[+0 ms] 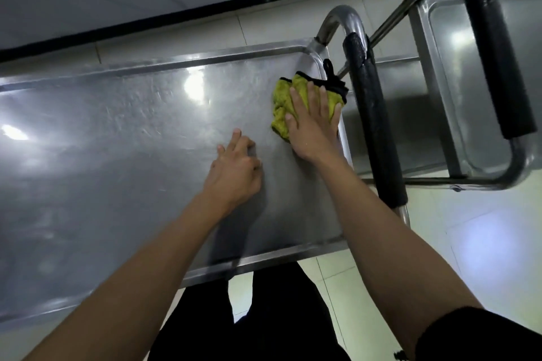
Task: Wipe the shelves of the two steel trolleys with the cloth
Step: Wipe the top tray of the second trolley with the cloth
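the flat right hand (312, 123) pressed the cloth (286, 110) at the shelf (117, 132)'s two o'clock corner; the left hand (236, 168) rested loosely curled, empty. the cloth might have snagged on the rim.

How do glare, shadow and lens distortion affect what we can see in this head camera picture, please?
Head view: bright ceiling-light glare spots on the trolley shelf; the left hand casts a soft shadow on the steel; wide-angle bending curves the shelf's rims; the right hand and yellow cloth are fairly sharp, the edges slightly smeared.

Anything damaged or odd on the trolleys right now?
Only the nearer trolley's black handle padding: it looks torn at its top end. The cloth lies flat under the right hand; no spill shows.
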`<state>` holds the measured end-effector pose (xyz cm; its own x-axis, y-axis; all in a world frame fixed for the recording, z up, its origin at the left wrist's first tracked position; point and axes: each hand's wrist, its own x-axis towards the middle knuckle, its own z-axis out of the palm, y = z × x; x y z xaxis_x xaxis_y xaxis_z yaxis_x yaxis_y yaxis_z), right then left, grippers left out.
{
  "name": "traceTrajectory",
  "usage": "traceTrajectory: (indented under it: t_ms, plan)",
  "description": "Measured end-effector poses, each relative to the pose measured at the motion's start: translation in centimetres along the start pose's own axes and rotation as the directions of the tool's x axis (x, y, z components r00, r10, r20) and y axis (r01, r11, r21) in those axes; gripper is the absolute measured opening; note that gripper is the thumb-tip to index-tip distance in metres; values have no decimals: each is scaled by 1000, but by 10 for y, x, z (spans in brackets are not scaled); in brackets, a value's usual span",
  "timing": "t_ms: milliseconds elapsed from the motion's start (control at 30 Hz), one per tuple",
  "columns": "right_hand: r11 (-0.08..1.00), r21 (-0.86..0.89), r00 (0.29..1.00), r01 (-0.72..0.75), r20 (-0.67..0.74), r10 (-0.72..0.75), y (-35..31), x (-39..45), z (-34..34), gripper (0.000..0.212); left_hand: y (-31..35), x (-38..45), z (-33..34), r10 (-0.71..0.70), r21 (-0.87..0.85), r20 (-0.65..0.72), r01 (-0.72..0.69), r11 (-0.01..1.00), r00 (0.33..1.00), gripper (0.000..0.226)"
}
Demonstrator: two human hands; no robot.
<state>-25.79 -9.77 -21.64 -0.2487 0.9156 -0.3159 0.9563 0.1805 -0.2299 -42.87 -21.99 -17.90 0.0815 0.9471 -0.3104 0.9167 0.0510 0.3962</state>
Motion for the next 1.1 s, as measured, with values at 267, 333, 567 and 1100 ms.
traceTrajectory:
  t_ms: [267, 333, 567, 1100]
  plan:
    - [988, -23, 988, -153, 18, 154, 11, -148, 45, 61, -18, -13, 7, 144, 241, 135, -173, 955, 980, 41]
    - [978, 10, 978, -209, 14, 208, 8, -178, 56, 59, -18, -18, 12, 124, 265, 140, -158, 951, 982, 46]
    - [975, -8, 975, -220, -23, 220, -7, -247, 68, 60, -12, -45, 23, 36, 248, 144, -71, 966, 989, 59]
    - [975, -198, 988, 103, -92, -124, -14, -309, 73, 55, -1, -194, 43, -110, 131, -18, 111, 985, 994, 45]
